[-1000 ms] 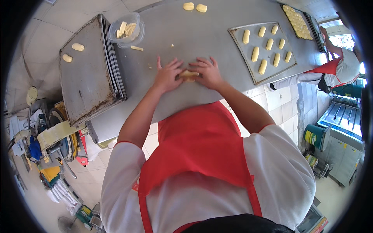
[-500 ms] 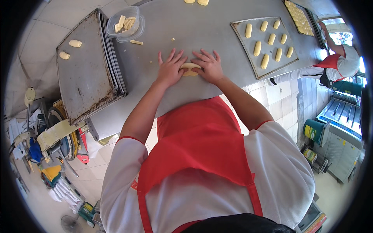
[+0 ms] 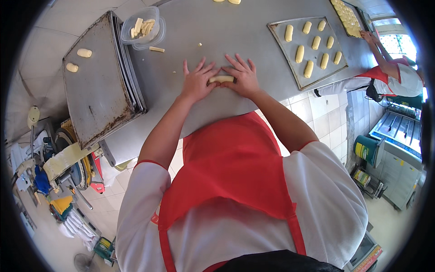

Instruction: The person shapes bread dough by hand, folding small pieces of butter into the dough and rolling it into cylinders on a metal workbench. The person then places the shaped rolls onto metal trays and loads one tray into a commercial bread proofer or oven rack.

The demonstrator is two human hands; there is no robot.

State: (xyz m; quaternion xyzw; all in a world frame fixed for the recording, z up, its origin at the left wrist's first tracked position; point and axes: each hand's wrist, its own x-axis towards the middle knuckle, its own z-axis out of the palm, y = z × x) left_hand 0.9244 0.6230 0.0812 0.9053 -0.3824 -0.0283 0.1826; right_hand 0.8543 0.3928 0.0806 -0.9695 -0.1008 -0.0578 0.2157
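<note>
My left hand (image 3: 197,80) and my right hand (image 3: 240,76) face each other on the steel worktable (image 3: 176,104), gripping a short pale dough roll (image 3: 221,79) between them. Each has its thumb at the near side of the roll and its other fingers partly fanned out beyond it. A small strip of pale yellow filling (image 3: 157,49) lies by a clear plastic tub (image 3: 154,18) holding several more pieces. To the right, a metal tray (image 3: 299,72) bears rows of shaped dough rolls.
A stack of stained baking trays (image 3: 90,99), topped by two dough pieces, stands at left. More dough lies at the far edge. At right, a co-worker (image 3: 394,77) in a red apron reaches to a crowded tray (image 3: 346,18). Equipment (image 3: 72,167) sits low at left.
The dough between my hands has gone from a flatter piece to a narrower roll. The co-worker's arms have moved toward the crowded tray.
</note>
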